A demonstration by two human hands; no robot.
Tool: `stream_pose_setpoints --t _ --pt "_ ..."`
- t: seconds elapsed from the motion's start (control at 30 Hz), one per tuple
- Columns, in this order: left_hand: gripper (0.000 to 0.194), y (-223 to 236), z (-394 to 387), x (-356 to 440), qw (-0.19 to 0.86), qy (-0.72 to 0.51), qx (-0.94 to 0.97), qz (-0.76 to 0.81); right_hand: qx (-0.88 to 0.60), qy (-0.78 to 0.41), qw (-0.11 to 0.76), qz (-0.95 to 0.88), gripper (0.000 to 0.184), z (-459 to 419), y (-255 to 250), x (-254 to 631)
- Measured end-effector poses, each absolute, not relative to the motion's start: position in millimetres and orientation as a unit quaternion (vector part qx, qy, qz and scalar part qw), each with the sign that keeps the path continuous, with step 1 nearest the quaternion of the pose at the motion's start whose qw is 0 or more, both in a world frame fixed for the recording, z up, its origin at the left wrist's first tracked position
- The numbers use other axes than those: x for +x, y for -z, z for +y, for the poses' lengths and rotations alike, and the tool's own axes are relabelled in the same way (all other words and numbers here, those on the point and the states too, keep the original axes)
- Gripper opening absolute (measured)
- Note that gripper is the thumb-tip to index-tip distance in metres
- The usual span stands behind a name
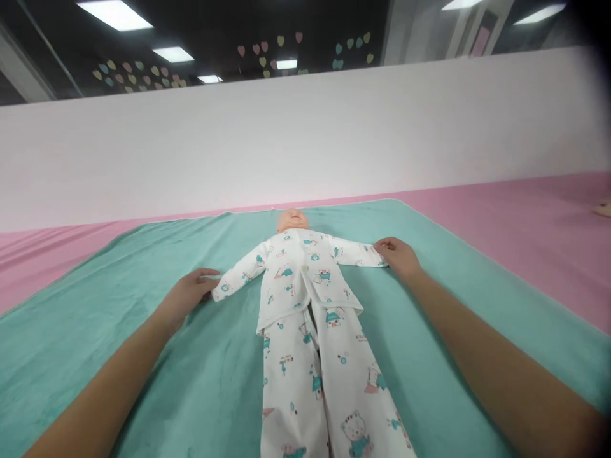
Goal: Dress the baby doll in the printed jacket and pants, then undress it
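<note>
A baby doll (pixel 293 219) lies on its back on the teal blanket (pixel 210 381), its head at the far end. It wears a white printed jacket (pixel 298 270) and matching trousers (pixel 305 381), which reach toward me past the lower frame edge. Both sleeves are stretched out sideways. At the cuff of the left-side sleeve (pixel 238 273), my left hand (pixel 188 292) has its fingers closed on the edge, the index finger lying a little apart. My right hand (pixel 400 256) pinches the end of the right-side sleeve (pixel 358 252). The doll's hands do not show.
Pink cloth (pixel 515 229) surrounds the blanket at the sides and back. Behind it rises a low white wall (pixel 286 146), topped by dark glass with heart stickers (pixel 280 41). Part of a pale object (pixel 603 208) shows at the right edge.
</note>
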State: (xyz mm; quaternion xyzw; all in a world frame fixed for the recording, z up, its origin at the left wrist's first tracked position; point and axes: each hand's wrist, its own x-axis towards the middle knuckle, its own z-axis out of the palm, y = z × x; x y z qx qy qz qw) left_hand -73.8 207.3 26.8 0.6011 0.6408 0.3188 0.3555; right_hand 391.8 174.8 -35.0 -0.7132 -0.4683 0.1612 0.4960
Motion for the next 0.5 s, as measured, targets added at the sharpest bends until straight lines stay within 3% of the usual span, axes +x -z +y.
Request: stream_pose_setpoints --t 0.2,0.37,0.5 --pt "0.032 -13.5 217.1 -72.9 0.404 -0.497 0.471 0.606 -0.667 -0.225 0.52 -0.484 0.025 170.4 30.1 390.7" --pt "0.029 -7.0 227.0 -80.0 0.346 -0.552 0.453 0.608 -0.614 -0.28 0.622 -0.396 0.025 173.0 29.8 400.6" --pt "0.026 -6.5 232.5 -88.3 0.323 -0.555 0.441 0.627 -0.609 -0.28 0.657 -0.345 0.029 175.7 31.1 406.2"
